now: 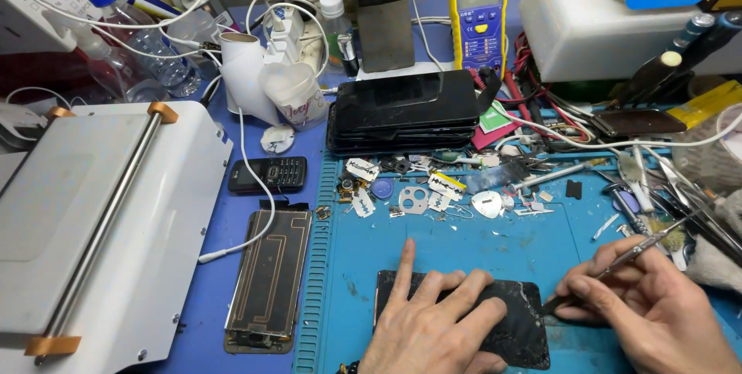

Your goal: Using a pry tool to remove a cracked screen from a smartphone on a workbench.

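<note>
My left hand (433, 320) lies flat, fingers spread, on a dark phone (522, 328) with a cracked, worn surface, pressing it onto the blue work mat (479, 246). My right hand (657, 304) grips a thin metal tool (641, 249) like a pen. Its tip touches the phone's right edge, near the upper right corner. The phone lies at the front of the mat, mostly covered by my left hand.
A stack of black phones (402, 111) sits behind the mat, with small parts and razor blades (433, 188) scattered before it. A phone back panel (269, 277), a small keypad phone (267, 175) and a white machine (93, 219) are left. A yellow multimeter (478, 15) stands behind; tweezers (696, 196) lie right.
</note>
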